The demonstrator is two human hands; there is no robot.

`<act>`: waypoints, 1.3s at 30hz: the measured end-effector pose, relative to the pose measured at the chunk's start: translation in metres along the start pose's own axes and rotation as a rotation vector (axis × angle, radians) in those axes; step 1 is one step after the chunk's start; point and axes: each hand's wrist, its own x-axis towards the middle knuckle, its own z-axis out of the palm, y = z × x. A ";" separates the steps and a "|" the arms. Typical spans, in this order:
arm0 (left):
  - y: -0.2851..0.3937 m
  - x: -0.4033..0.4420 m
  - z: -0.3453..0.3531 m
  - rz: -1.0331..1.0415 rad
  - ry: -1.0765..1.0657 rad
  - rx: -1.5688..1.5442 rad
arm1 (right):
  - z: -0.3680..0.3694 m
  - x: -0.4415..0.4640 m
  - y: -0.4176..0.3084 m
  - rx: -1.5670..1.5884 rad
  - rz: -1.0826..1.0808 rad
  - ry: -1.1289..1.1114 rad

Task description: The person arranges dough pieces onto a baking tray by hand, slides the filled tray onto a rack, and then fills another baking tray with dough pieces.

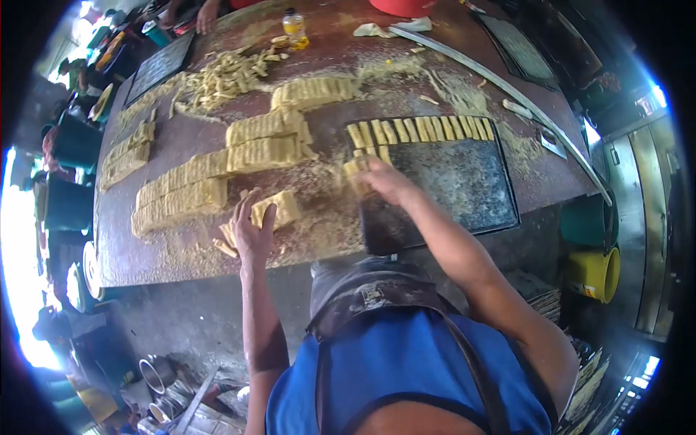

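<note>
My right hand (388, 181) is at the left edge of a dark baking tray (464, 181), its fingers closed on a few pale dough sticks (354, 171). A row of dough sticks (420, 129) lies side by side along the tray's far edge, and a second row begins at the left below it. My left hand (254, 229) rests at the left end of a small block of dough sticks (281, 207), thumb and fingers apart. A few loose sticks (226, 243) lie beside that hand, partly hidden by it.
Stacked dough blocks (181, 192) stand left of the tray, with a heap of loose pieces (225, 76) behind. A bottle of yellow liquid (294, 30), a red basin (402, 6) and a long metal strip (493, 69) lie farther back. Another person's hand (207, 16) shows at the far edge.
</note>
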 end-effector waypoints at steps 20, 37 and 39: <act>0.118 0.023 0.239 0.412 -0.480 0.231 | -0.111 -0.007 -0.016 -0.884 0.108 0.637; 0.122 0.029 0.252 0.454 -0.509 0.097 | -0.140 -0.025 0.001 -0.749 -0.016 0.873; 0.130 0.029 0.254 0.443 -0.481 0.111 | -0.144 -0.024 0.000 -0.713 -0.016 0.796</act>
